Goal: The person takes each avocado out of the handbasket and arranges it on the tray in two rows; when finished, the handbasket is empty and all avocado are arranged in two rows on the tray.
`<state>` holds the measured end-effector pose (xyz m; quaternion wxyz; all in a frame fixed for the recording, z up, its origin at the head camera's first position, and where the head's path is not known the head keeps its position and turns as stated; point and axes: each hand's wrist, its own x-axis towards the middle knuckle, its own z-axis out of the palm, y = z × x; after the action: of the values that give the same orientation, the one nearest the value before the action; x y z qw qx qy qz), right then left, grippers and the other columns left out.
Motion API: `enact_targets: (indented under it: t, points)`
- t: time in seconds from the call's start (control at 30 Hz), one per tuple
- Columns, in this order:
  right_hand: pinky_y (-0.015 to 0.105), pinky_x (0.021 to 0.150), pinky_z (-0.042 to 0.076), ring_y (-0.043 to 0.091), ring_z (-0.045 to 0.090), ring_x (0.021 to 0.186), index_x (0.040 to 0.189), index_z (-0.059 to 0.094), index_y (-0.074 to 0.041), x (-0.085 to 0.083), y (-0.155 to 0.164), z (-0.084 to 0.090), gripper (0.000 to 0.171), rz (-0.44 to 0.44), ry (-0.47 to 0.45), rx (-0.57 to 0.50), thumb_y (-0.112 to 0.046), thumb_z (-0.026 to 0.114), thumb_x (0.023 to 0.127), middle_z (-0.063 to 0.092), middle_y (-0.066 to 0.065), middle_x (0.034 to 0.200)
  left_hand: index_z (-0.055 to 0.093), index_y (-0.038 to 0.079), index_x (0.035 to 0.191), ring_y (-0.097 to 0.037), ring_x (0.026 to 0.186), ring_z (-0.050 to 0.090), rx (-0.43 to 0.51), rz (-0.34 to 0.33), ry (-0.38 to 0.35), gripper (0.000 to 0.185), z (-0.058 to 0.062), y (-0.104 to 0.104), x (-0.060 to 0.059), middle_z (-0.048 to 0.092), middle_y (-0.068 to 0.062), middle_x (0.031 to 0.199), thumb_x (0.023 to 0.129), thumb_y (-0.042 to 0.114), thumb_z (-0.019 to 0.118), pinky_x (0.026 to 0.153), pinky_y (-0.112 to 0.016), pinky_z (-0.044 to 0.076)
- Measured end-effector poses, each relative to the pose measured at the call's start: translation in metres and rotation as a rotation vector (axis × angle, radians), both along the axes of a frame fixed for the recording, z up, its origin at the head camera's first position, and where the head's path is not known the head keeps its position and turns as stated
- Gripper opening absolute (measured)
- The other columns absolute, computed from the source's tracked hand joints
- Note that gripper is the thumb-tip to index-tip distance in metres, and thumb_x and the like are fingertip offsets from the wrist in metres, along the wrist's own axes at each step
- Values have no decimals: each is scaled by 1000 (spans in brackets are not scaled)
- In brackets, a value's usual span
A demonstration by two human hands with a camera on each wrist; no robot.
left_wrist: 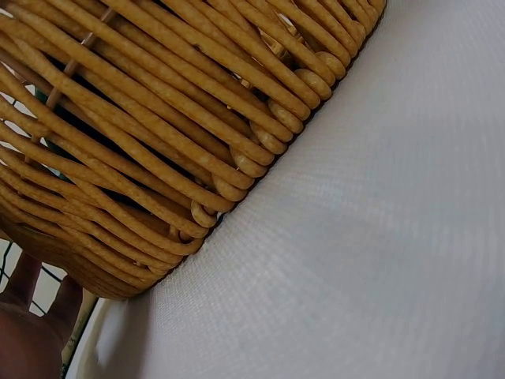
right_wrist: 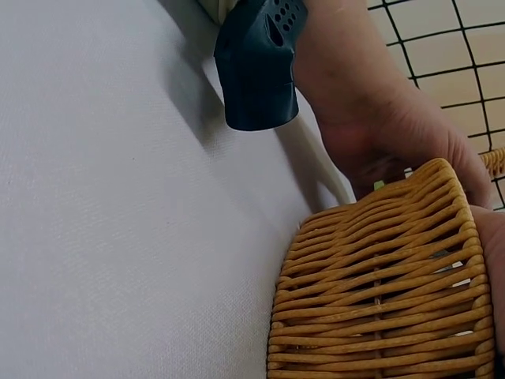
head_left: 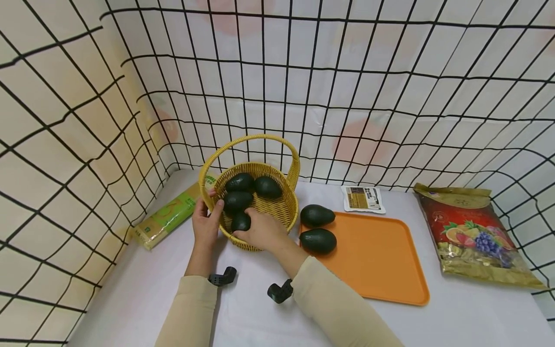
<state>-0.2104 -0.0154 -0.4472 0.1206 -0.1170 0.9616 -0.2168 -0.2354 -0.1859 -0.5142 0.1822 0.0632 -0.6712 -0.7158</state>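
Note:
A yellow wicker basket with a tall hoop handle stands on the white cloth. My left hand grips its left rim, with the thumb on the inner side. Inside the basket, my right hand holds a dark green avocado near the front. Three other avocados lie behind it: one at the back left, one at the back right and one in the middle left. From both wrists, the woven basket side fills much of the view, and the held avocado is hidden.
Right of the basket, two avocados lie at the left edge of an orange tray. A small white packet is behind the tray. A red and gold bag lies far right, a green-yellow pack left. Black wire mesh surrounds the table.

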Motion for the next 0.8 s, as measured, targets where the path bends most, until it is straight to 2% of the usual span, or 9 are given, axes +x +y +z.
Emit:
enact_targets:
  t: [0.3, 0.57, 0.8]
  points:
    - [45, 101, 53, 25, 64, 124, 145, 54, -20, 1, 2, -1, 68, -6, 61, -24, -56, 70, 90, 66, 4, 139, 58, 12, 138, -18, 141, 47, -15, 6, 4, 40, -1, 1, 0, 54, -2, 146, 100, 22, 67, 120, -48, 39]
    - [45, 105, 52, 25, 62, 128, 146, 53, -21, 3, 7, -2, 68, 28, 142, -54, -54, 71, 90, 63, 6, 143, 58, 12, 137, -18, 144, 45, -7, 2, 10, 41, 0, 1, 1, 54, -1, 148, 99, 23, 68, 122, -48, 37]
    - [47, 110, 50, 26, 57, 135, 148, 51, -22, 6, 12, 1, 68, 31, 184, -191, -51, 72, 90, 58, 6, 149, 58, 11, 138, -18, 141, 47, -25, 5, 25, 41, -2, 0, 0, 55, -3, 146, 100, 23, 68, 120, -48, 39]
